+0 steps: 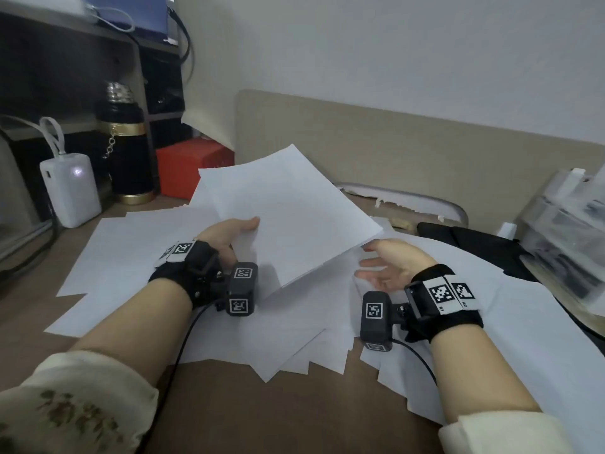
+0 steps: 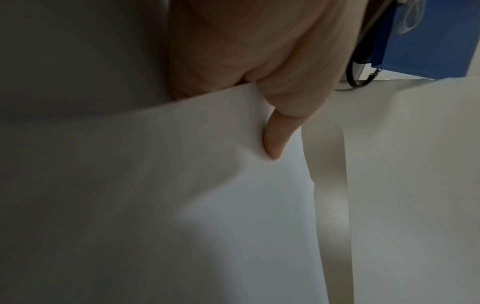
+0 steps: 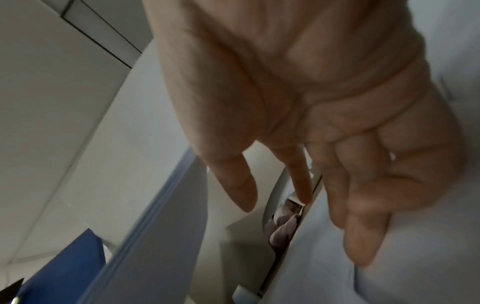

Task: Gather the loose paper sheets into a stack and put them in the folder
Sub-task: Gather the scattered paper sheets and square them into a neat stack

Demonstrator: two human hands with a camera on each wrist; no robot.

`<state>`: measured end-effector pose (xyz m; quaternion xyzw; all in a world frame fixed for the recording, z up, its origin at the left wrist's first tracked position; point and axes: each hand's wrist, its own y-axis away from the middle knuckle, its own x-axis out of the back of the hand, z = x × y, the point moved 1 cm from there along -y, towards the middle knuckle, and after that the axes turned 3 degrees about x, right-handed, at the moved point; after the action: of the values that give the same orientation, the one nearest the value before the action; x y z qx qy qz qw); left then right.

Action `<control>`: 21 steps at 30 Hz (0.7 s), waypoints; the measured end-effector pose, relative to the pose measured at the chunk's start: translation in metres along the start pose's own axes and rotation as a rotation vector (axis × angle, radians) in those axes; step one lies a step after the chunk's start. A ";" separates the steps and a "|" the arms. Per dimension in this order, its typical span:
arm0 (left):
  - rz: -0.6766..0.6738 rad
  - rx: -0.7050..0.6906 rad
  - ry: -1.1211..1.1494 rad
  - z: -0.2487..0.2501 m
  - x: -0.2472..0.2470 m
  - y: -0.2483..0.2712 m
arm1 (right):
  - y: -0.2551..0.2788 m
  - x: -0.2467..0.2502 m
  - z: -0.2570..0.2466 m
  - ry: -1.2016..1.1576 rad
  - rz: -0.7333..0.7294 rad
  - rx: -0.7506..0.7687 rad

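Brown counter (image 1: 229, 414) carries loose paper sheets (image 1: 131, 257) spread overlapping across most of its top, from L edge to R. Above them, a gathered stack (image 1: 288, 211) is held up off the counter, tilted, far corner toward the wall. Left hand (image 1: 229, 237) grips stack at its L edge, thumb on top, fingers underneath; wrist view shows thumb (image 2: 275, 139) pressing into the paper. Right hand (image 1: 389, 263) is released, palm up w/ fingers relaxed, just beside stack's R corner; may be brushing it, blur makes that unclear. Black flask (image 1: 124, 145), white charger (image 1: 70, 188), red box (image 1: 193, 168) stand at back L.
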<state>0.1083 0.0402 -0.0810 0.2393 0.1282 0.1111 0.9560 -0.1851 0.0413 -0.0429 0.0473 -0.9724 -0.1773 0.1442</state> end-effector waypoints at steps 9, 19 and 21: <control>-0.090 0.007 0.063 -0.002 -0.011 0.006 | -0.007 -0.019 0.006 -0.006 -0.137 -0.001; -0.127 -0.028 0.054 -0.002 -0.016 0.009 | -0.008 -0.027 0.007 0.027 0.016 0.249; -0.162 -0.059 0.055 -0.001 -0.018 0.011 | -0.005 -0.022 0.002 -0.111 0.096 0.369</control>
<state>0.0891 0.0454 -0.0731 0.1968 0.1701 0.0435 0.9646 -0.1650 0.0401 -0.0527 0.0166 -0.9960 0.0085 0.0874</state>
